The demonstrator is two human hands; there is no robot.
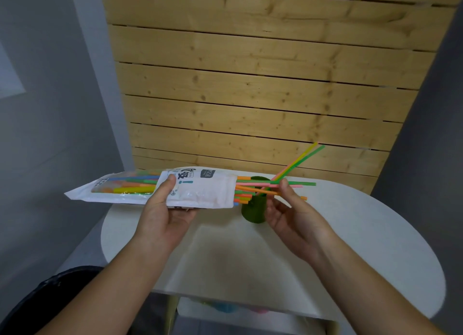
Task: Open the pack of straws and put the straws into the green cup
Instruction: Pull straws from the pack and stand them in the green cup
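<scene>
Your left hand (162, 209) held the pack (200, 186) roughly level above the worktop (350, 234), thumb pressed on the printed face and the other fingers curled underneath. The open end faced right. A bunch of straws (253, 183) stuck out of it, directly in front of the green cup (253, 209). Your right hand (293, 209) pinched a few of those ends between thumb and fingers (273, 207); I couldn't read the exact count. The green cup stood on the worktop between your hands, with the leaning straws (300, 158) already in it, tilted up to the right. The pack looked mostly full, so I'd judge most of the job was left.

Risks as I judge them:
- The pack mouth was open and level. Tip it down to the right and the rest could slide out onto the worktop or off it.
- Pulling a few would drag their neighbours along by friction, and the loose ones could drop short of the cup.
- The cup looked light and narrow, with long straws hanging far over one side. A knock from your right hand or the pulled bundle could topple it.
- Long straws, short cup: laid in flat they'd bridge the rim or bounce out. They'd need to go in end-first, near upright.
- The leaning straws crossed the pinched ones, so a snag could flick them out.
</scene>
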